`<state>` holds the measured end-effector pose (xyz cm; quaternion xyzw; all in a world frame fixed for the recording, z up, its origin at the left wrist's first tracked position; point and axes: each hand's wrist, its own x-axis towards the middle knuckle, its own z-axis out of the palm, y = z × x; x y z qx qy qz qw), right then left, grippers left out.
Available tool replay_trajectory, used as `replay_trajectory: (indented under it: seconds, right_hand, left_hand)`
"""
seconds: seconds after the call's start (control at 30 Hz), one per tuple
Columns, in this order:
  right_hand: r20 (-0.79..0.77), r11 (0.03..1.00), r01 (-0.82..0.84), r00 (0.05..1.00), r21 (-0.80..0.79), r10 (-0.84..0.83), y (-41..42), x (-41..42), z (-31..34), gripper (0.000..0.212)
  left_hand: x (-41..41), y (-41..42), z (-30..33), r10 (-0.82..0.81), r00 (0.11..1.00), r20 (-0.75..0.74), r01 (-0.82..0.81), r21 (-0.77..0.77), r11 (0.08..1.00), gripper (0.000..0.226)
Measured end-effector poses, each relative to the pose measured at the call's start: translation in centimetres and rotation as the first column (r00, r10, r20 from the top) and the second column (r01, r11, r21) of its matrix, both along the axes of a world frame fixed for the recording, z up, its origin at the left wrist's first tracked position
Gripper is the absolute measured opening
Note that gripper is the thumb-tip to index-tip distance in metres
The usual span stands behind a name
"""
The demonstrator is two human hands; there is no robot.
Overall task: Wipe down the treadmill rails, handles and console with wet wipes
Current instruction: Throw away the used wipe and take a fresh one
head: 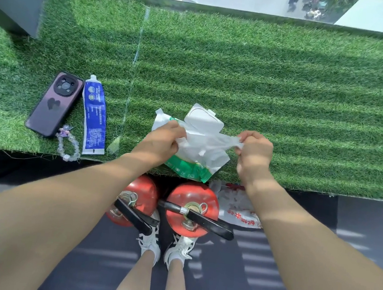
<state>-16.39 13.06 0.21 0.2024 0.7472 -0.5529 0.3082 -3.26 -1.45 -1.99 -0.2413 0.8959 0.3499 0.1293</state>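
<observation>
Artificial turf (267, 81) covers the ledge in the head view. One wet wipe (212, 142), light, limp and likely tearable, stretches between the left hand (164, 141) and right hand (255, 150), both pinching its ends; gathering it near the middle should handle best. Under the grip lies one wipe pack (189, 169), lid open. Left of it: one phone (53, 104), one tube (94, 115). Below: two fire extinguishers (192, 201).

Green-turfed worktop (267, 81) by a window.
On it lie a purple phone (54, 105) with a bead strap (69, 143), a blue-and-white tube (94, 117) just beside it, and an open-lidded wet wipes pack (192, 167) at the near edge.
</observation>
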Motion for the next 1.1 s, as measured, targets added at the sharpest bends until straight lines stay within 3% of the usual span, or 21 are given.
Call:
replay_trajectory:
  seconds: [0.13, 0.23, 0.3, 0.37, 0.47, 0.53, 0.6, 0.7, 0.77, 0.8, 0.9, 0.97, 1.0, 1.1]
  right_hand:
    - [0.046, 0.998, 0.034, 0.998, 0.059, -0.036, 0.8, -0.3, 0.4, 0.031]
    - [0.001, 0.963, -0.192, 0.981, 0.190, 0.195, 1.1, 0.0, 0.3, 0.028]
    - [-0.017, 0.814, -0.463, 0.866, 0.350, 0.500, 1.4, 0.5, 0.1, 0.029]
    - [0.024, 0.639, -0.640, 0.714, 0.427, 0.700, 1.8, 1.0, -0.1, 0.029]
    - [0.109, 0.425, -0.739, 0.553, 0.522, 0.826, 2.4, 1.0, -0.6, 0.033]
    - [0.146, 0.328, -0.717, 0.512, 0.615, 0.846, 3.0, 0.5, -1.1, 0.033]
    - [0.108, 0.414, -0.656, 0.602, 0.631, 0.791, 3.5, 0.0, -1.6, 0.036]
    - [0.006, 0.621, -0.602, 0.720, 0.502, 0.694, 3.5, 0.0, -1.5, 0.034]
    - [-0.049, 0.704, -0.579, 0.757, 0.413, 0.651, 2.7, 0.5, -1.1, 0.017]
    - [-0.089, 0.765, -0.531, 0.798, 0.365, 0.596, 2.3, 0.8, -0.9, 0.009]
    - [-0.159, 0.959, -0.207, 0.958, 0.196, 0.239, 1.3, 1.0, -0.8, 0.016]
    - [-0.229, 0.972, -0.013, 0.971, 0.233, 0.068, 1.4, 0.7, -0.9, 0.018]
    - [-0.255, 0.953, -0.016, 0.962, 0.304, 0.097, 1.7, 0.6, -1.1, 0.022]
    - [-0.123, 0.829, -0.381, 0.877, 0.410, 0.464, 1.8, 1.4, -0.9, 0.028]
  left_hand:
    - [0.3, -0.1, 0.4, 0.002, 0.993, 0.119, 0.007, -0.074, 0.997, 0.046]
    - [0.0, 0.3, 0.5, 0.038, 0.986, 0.162, -0.018, -0.123, 0.992, 0.045]
    - [-0.2, 0.3, 0.4, 0.095, 0.978, 0.183, -0.071, -0.136, 0.988, 0.038]
    - [-0.3, 0.2, 0.2, 0.143, 0.972, 0.187, -0.112, -0.165, 0.980, 0.027]
    - [-0.1, -0.2, 0.2, 0.234, 0.960, 0.152, -0.203, -0.196, 0.959, 0.022]
    - [0.0, -0.3, 0.5, 0.270, 0.953, 0.139, -0.241, -0.195, 0.951, 0.023]
    - [0.2, -0.3, 0.9, 0.243, 0.961, 0.132, -0.214, -0.203, 0.955, 0.025]
    - [0.5, 0.0, 1.0, 0.145, 0.982, 0.119, -0.117, -0.215, 0.970, 0.032]
    - [0.7, 0.3, 0.8, 0.074, 0.994, 0.081, -0.059, -0.179, 0.982, 0.033]
    - [0.7, 0.4, 0.7, 0.026, 0.998, 0.057, -0.016, -0.163, 0.987, 0.030]
    - [1.0, 0.8, 0.4, -0.117, 0.992, 0.038, 0.122, -0.179, 0.976, 0.033]
    - [1.2, 0.8, 0.2, -0.151, 0.987, 0.059, 0.160, -0.204, 0.966, 0.032]
    - [1.3, 0.8, 0.1, -0.150, 0.987, 0.057, 0.158, -0.204, 0.966, 0.030]
    - [1.1, 0.8, 0.1, -0.100, 0.992, 0.079, 0.113, -0.182, 0.977, 0.030]
